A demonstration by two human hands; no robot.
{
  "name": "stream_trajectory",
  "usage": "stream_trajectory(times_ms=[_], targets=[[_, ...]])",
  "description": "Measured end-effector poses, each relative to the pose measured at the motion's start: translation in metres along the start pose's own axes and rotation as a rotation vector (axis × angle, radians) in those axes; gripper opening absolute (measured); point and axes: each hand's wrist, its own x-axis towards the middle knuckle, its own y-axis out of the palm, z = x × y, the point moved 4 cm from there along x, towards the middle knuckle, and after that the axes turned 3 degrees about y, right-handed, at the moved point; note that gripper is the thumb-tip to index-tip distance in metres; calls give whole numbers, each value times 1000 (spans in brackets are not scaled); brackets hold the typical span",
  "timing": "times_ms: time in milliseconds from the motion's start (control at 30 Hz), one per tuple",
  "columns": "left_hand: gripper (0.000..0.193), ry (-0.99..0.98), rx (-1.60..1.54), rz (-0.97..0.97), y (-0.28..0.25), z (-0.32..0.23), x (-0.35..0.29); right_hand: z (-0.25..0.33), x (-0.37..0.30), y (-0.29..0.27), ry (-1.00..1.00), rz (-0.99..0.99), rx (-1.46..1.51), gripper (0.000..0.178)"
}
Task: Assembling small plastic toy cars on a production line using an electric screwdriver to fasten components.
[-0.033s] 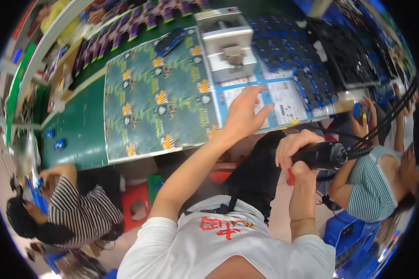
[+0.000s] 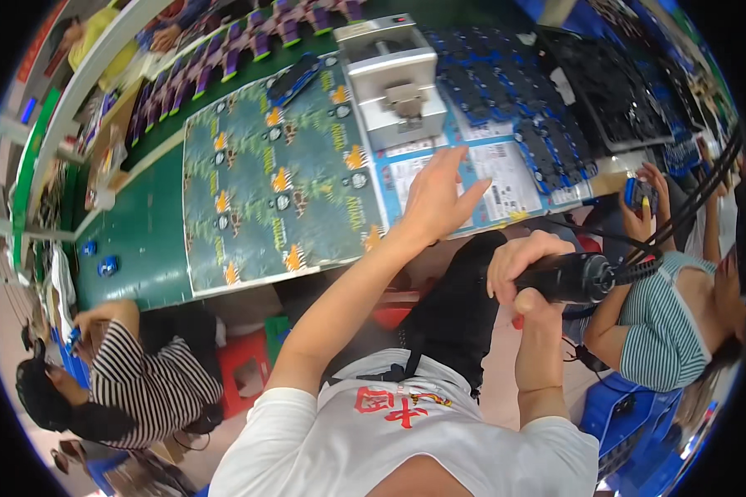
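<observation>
My left hand [image 2: 433, 199] is held over the front edge of the bench, thumb apart from the fingers, with nothing in it. Just beyond its fingertips stands a grey-white bench machine [image 2: 389, 83] with a metal block at its front. Printed white sheets on a blue mat [image 2: 506, 184] lie beside and partly under the hand. My right hand [image 2: 522, 267] is wrapped round a black cylindrical tool [image 2: 574, 278], held off the bench in front of my body. Black cables run near the tool's right end; its other end is hidden by my hand.
A patterned green mat [image 2: 278, 182] covers the bench's middle, with a dark blue-black part [image 2: 294, 80] on it. Black-and-blue parts [image 2: 493, 79] lie right of the machine; purple pieces [image 2: 232, 51] line the back. People sit close on both sides. Black cables [image 2: 692, 207] hang at right.
The bench and machine sit slightly further left in the picture, as the view has shifted a little. Both hands keep nearly the same pose.
</observation>
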Motion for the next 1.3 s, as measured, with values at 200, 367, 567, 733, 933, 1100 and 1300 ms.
stream_trajectory(times_ms=[200, 367, 567, 733, 933, 1100, 1300], targets=[[67, -197, 33, 73, 97, -11, 68, 18, -14, -29, -29, -52, -68, 41], [60, -301, 158, 72, 103, -15, 86, 18, -11, -27, -22, -38, 2, 35], [49, -275, -343, -238, 131, -2, 74, 17, -19, -52, -92, 238, 49, 38], [39, -209, -903, -289, 47, -16, 23, 32, -22, -48, -57, 58, -175, 33], [22, -452, -1381, -590, -103, 45, -55, 12, 44, -27, -154, 30, -64, 24], [25, -615, -1405, -587, -132, 66, -78, -15, 116, -25, -159, -140, -102, 24], [26, -516, -1299, -520, -126, 76, -84, -27, 158, -53, -296, -94, -206, 16]])
